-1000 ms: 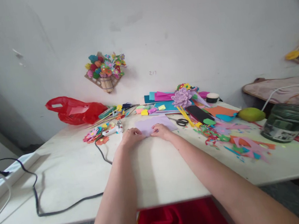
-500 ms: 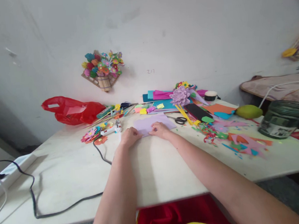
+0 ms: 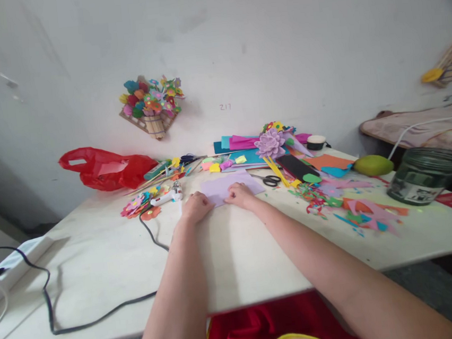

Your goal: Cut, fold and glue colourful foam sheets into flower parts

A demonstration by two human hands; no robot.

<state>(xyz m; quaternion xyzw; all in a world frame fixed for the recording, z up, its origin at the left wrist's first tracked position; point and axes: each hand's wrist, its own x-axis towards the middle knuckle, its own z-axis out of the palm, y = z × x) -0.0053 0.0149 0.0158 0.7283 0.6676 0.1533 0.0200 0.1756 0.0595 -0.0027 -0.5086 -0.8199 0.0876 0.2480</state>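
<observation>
A lilac sheet [image 3: 231, 184], of craft foam or paper, lies on the white table in front of me. My left hand [image 3: 198, 206] is closed at its near left edge, fingers curled down onto it. My right hand [image 3: 241, 195] pinches the near edge a little farther right, thumb against fingertips. Both hands rest low on the tabletop. A white glue gun [image 3: 167, 195] with a black cord lies left of the sheet. Black-handled scissors [image 3: 271, 180] lie close to its right side. My palms and some fingertips are hidden.
Foam flowers [image 3: 135, 204] and a red plastic bag [image 3: 106, 167] are at the left. Colourful scraps [image 3: 368, 214], a dark phone-like slab [image 3: 298, 168], a green fruit [image 3: 373, 165] and a glass jar [image 3: 430, 175] occupy the right. A power strip [image 3: 15, 264] sits at the left edge.
The view has shifted slightly, so everything sits a little farther left in the picture. Both hands keep their hold at the lilac sheet's near edge.
</observation>
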